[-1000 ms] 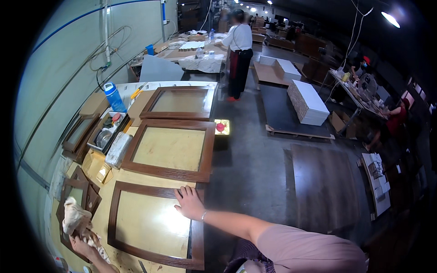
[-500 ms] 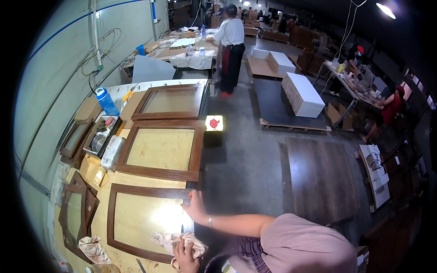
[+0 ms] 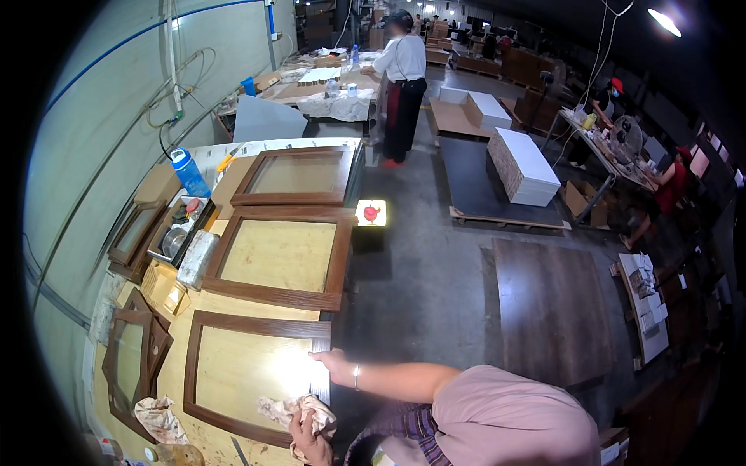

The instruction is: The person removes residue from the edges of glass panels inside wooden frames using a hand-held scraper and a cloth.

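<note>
In front of me lies a brown wood-framed door (image 3: 200,365) with a pale centre that gives off a bright reflection. My left hand (image 3: 312,446) is closed on a crumpled whitish rag (image 3: 299,410), pressed on the door's near right corner. At the door's right edge my right hand (image 3: 336,366), with a bracelet at the wrist, grips the frame rail; its fingers are partly hidden. Beyond it lies a second framed door (image 3: 332,272), and farther back a third (image 3: 342,175). Another stained rag (image 3: 161,419) sits by the door's left corner.
Small framed pieces (image 3: 124,365) lean at the left. A tray (image 3: 180,229) of small items and a blue bottle (image 3: 190,172) stand behind them. Bottles (image 3: 177,454) show at the bottom edge. A person (image 3: 404,70) stands at a farther table. Stacked white boards (image 3: 524,167) are on the right.
The rag and my left hand have shifted slightly left across the corner. My right hand has slid a little nearer along the frame's edge. The whole view has tilted slightly.
</note>
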Demonstrator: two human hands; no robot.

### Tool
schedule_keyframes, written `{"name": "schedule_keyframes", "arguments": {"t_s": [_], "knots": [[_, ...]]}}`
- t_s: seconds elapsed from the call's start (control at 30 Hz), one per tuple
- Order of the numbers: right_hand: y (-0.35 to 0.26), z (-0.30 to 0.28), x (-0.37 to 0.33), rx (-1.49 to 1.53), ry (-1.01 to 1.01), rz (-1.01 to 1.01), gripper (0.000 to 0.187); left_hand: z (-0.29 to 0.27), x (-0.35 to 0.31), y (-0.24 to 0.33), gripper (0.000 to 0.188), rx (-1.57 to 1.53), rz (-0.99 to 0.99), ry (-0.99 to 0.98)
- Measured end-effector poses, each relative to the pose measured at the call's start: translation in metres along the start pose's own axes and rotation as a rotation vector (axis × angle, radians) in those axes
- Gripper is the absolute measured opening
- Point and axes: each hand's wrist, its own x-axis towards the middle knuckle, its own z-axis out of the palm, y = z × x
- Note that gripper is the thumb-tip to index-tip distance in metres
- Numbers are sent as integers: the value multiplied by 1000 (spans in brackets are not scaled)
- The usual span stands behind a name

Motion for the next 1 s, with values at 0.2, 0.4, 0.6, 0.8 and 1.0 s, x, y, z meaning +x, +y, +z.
{"name": "schedule_keyframes", "arguments": {"t_s": [0.2,0.4,0.6,0.8,1.0], "knots": [[-29,34,-11,59,-98,-153,33,-27,38,49,44,-254,-62,36],[-74,55,-11,39,-142,-253,34,-30,80,108,54,-96,7,-48],[-111,50,-7,-39,-232,-342,33,-20,93,108,53,-157,18,-58],[-146,71,-14,-172,-240,-487,32,-3,105,121,42,-70,82,107],[-172,83,3,-205,-234,-485,37,-26,117,92,40,124,96,151]]}}
